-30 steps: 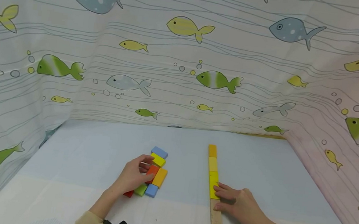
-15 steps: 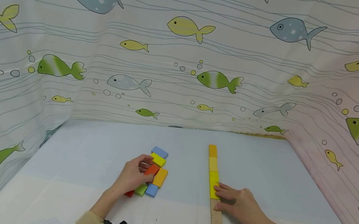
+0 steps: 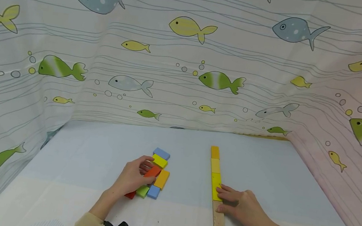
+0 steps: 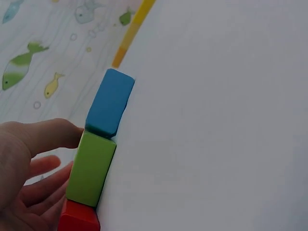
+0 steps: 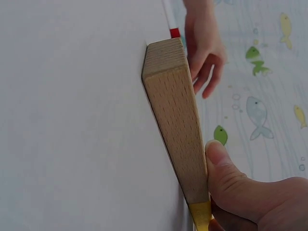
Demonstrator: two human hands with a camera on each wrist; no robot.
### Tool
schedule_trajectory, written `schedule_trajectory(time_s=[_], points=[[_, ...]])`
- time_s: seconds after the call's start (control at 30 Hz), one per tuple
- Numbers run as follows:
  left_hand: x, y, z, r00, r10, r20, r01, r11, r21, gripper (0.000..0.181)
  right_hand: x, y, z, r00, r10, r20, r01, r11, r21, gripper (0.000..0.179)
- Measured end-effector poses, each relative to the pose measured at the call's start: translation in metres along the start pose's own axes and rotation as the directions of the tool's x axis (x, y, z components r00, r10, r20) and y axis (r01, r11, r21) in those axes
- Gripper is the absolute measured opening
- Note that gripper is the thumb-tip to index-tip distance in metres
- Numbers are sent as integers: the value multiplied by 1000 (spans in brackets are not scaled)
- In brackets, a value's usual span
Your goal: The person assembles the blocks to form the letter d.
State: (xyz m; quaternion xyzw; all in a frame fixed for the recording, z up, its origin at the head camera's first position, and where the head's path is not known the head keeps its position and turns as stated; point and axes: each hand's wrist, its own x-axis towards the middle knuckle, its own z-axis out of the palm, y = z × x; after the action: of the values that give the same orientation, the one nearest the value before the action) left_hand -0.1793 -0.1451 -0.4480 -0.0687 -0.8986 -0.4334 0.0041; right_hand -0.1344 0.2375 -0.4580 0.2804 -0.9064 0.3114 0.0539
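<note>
In the head view my left hand (image 3: pixel 134 175) curls over a cluster of blocks, with a red block (image 3: pixel 153 171) between its thumb and fingers. Around it lie a yellow block (image 3: pixel 160 161), an orange block (image 3: pixel 162 180), a blue block (image 3: pixel 153 192) and a green block (image 3: pixel 142 191). A second red block (image 3: pixel 130 195) is partly covered by the wrist. My right hand (image 3: pixel 244 208) rests against the right side of a straight row: its fingertips touch a bright yellow block (image 3: pixel 215 186), its thumb a plain wooden block (image 3: pixel 218 220).
A pale yellow block (image 3: pixel 215 165) and an orange block (image 3: pixel 215 152) form the row's far end. Another blue block (image 3: pixel 161 153) lies behind the cluster. The white table (image 3: pixel 262 167) ends at a fish-print curtain (image 3: pixel 159 66).
Under my left hand the red block has turned and tilted, its near end swinging left away from the orange block. My right hand and the row stay put.
</note>
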Motion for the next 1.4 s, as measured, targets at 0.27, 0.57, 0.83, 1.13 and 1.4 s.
schedule_trajectory(time_s=[0.27, 0.57, 0.83, 1.13, 1.4], points=[[0, -1, 0, 999, -45, -12, 44, 998, -41, 42, 0, 0, 0, 1000, 13, -2, -13, 1000, 11, 50], [0, -1, 1, 999, -39, -23, 38, 998, -41, 35, -1, 0, 0, 999, 40, 8, -41, 999, 15, 51], [-1, 1, 1, 999, -32, -42, 31, 999, -12, 33, -1, -2, 0, 999, 49, 12, -49, 999, 6, 51], [0, 2, 0, 997, -34, -75, 33, 999, -19, 37, -1, -1, 0, 999, 45, 9, -45, 999, 8, 51], [-1, 5, 2, 994, -12, -111, 5, 998, -64, 40, 0, -1, 0, 999, 44, 14, -45, 999, 17, 51]])
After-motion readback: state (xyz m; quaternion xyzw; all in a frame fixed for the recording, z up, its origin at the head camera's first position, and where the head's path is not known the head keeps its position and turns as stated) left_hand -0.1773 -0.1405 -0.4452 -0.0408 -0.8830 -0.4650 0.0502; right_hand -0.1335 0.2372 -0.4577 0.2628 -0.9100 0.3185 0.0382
